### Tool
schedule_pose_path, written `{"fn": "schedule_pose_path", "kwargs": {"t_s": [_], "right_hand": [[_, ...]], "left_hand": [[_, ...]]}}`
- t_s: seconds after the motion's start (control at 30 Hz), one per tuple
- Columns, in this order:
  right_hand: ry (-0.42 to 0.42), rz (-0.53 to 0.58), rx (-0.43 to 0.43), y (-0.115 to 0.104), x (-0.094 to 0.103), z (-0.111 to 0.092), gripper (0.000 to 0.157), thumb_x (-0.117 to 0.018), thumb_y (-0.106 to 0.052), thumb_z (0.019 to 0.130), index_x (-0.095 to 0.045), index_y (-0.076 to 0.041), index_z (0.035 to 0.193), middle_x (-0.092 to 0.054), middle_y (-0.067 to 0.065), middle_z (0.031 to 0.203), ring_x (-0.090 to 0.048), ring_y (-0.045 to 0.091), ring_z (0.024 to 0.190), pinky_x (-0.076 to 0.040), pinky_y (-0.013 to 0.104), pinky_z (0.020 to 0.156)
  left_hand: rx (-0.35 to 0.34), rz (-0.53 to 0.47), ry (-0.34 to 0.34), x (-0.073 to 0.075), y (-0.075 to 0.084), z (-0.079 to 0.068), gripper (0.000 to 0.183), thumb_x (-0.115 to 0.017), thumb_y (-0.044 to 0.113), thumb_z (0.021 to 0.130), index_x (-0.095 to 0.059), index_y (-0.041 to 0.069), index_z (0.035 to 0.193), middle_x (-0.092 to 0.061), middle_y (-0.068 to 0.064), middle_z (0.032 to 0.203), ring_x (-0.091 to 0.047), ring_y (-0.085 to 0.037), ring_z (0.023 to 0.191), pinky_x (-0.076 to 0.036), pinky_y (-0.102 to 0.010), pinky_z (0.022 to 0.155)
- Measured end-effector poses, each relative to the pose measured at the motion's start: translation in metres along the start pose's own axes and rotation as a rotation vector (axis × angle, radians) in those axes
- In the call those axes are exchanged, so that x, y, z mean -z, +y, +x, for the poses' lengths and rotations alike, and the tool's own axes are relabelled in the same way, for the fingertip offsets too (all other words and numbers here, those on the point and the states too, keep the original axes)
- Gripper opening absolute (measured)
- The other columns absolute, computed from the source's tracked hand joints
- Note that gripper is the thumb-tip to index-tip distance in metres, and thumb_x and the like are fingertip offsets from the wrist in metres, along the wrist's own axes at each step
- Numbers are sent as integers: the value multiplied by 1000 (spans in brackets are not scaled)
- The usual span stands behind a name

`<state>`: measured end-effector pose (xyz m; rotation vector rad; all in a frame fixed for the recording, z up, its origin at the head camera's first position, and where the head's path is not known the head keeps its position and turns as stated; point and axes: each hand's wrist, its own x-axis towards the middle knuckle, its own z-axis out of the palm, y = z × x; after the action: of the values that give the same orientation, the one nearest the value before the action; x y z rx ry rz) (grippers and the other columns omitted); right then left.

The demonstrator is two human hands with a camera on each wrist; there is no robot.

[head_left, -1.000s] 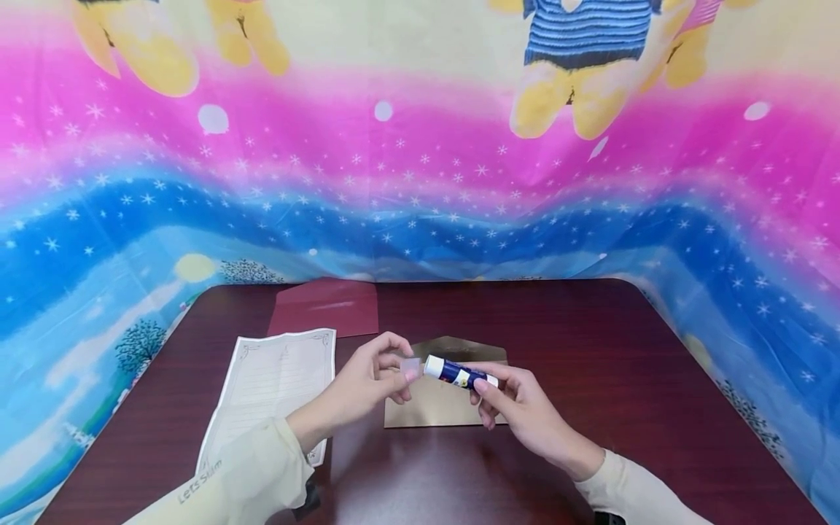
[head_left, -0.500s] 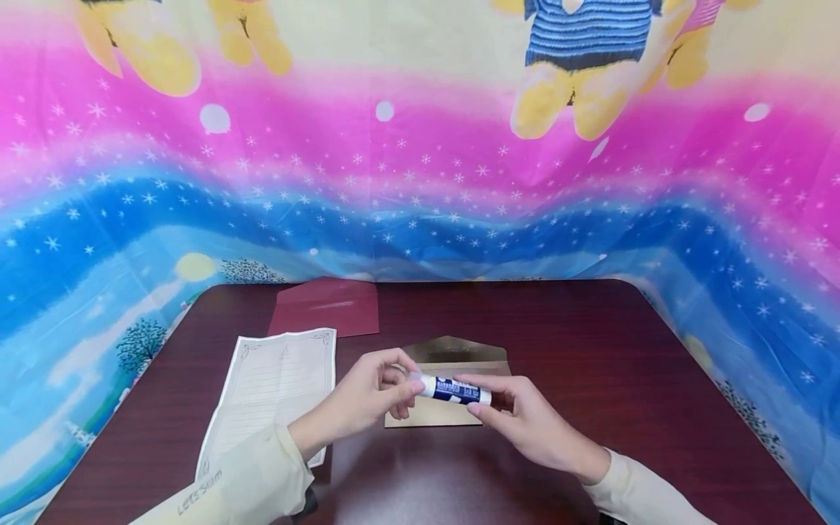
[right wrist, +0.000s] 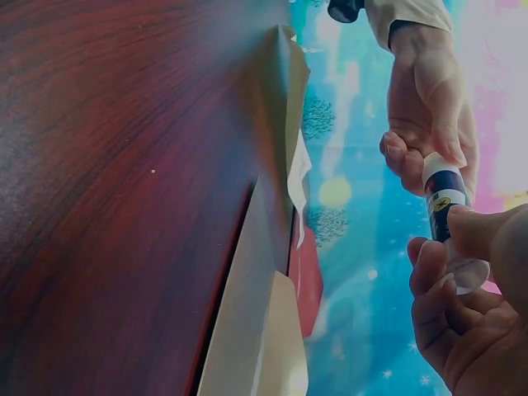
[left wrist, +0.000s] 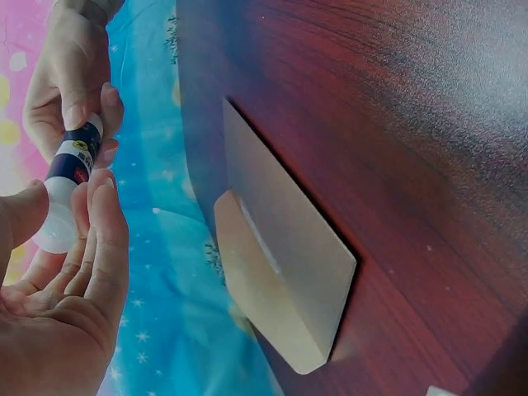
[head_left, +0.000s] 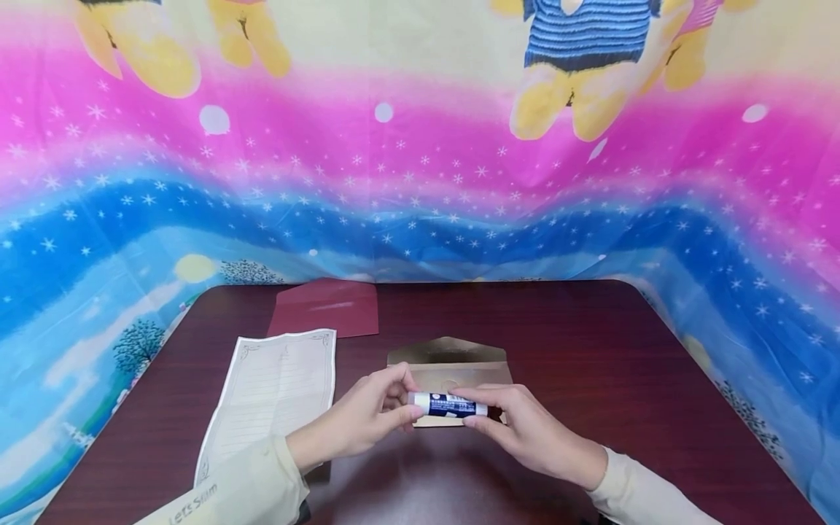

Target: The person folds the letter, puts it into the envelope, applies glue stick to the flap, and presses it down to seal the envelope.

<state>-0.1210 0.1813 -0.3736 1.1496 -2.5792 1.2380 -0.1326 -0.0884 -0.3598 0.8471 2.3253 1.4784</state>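
Note:
A blue and white glue stick (head_left: 448, 405) lies level between both hands, above the gold envelope (head_left: 426, 375). Its capped end is pinched by the thumb and fingers of my left hand (head_left: 370, 405). My right hand (head_left: 534, 426) holds the other end, thumb below and index finger along the top in the head view. The cap looks seated against the barrel. In the left wrist view the clear, whitish cap (left wrist: 58, 221) shows between thumb and fingers. The envelope rests on the table with its pointed flap (head_left: 449, 350) unfolded away from me.
To the left lies a bordered, lined sheet of paper (head_left: 275, 386), partly under the left sleeve. Behind it a dark red envelope (head_left: 328, 310) sits near the far edge of the brown table (head_left: 564, 328). A printed cloth (head_left: 426, 168) hangs beyond the table.
A second ago the translucent cap was apart from the glue stick in the left hand. Both hands have brought the two together, and the stick has turned level and come slightly lower.

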Motion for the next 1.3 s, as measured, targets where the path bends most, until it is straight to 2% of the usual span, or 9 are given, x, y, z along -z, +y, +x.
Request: {"fn": "schedule_pose_path", "kwargs": {"t_s": [0.3,0.5,0.73,0.97,1.07,1.17,1.3], "right_hand": [[-4,-25,11,-2,-1,5,36,-69,-14,96,-67,-8,132,-75,5,115,-55,-3,78,-50,19,59],[-2,-10,-11,-2,-1,5,35,-68,-16,97,-67,-8,131,-75,5,115,-50,-4,70,-48,20,53],[0,-17,-19,-4,-2,5,34,-68,-16,97,-68,-9,130,-75,4,115,-57,0,83,-51,20,60],[-18,-34,-34,-3,-6,9,35,-69,-17,96,-68,-12,131,-74,0,117,-58,0,85,-52,19,66],[-32,-91,-19,-2,-9,11,36,-70,-17,95,-67,-16,131,-73,-4,116,-58,0,87,-52,19,69],[-18,-234,23,-4,-11,13,34,-71,-20,95,-67,-19,129,-72,-8,114,-59,0,88,-53,19,71],[30,-449,100,-8,-15,18,33,-75,-28,92,-69,-19,123,-70,-9,113,-63,2,95,-56,23,76]], "left_hand": [[-48,92,42,1,1,-2,17,-69,19,97,-55,10,98,-69,-1,74,-63,-1,66,-53,-21,64],[-62,66,40,0,2,-1,16,-68,18,97,-54,8,98,-70,-6,75,-63,-1,65,-55,-22,64],[-59,76,47,-2,1,-1,16,-68,18,97,-55,9,97,-68,-3,72,-61,2,64,-51,-21,61],[-38,74,48,-3,-1,-3,15,-68,15,97,-54,9,97,-69,-8,75,-62,1,65,-53,-21,63],[-15,86,52,-1,-2,-5,15,-68,16,97,-54,9,98,-69,-7,75,-63,-1,65,-52,-21,63],[5,91,58,1,-2,-6,16,-68,18,97,-54,10,100,-68,-3,74,-63,-2,65,-50,-21,61],[30,81,47,0,-1,-2,17,-67,20,98,-54,9,102,-68,-4,76,-63,-2,65,-50,-21,60]]}}
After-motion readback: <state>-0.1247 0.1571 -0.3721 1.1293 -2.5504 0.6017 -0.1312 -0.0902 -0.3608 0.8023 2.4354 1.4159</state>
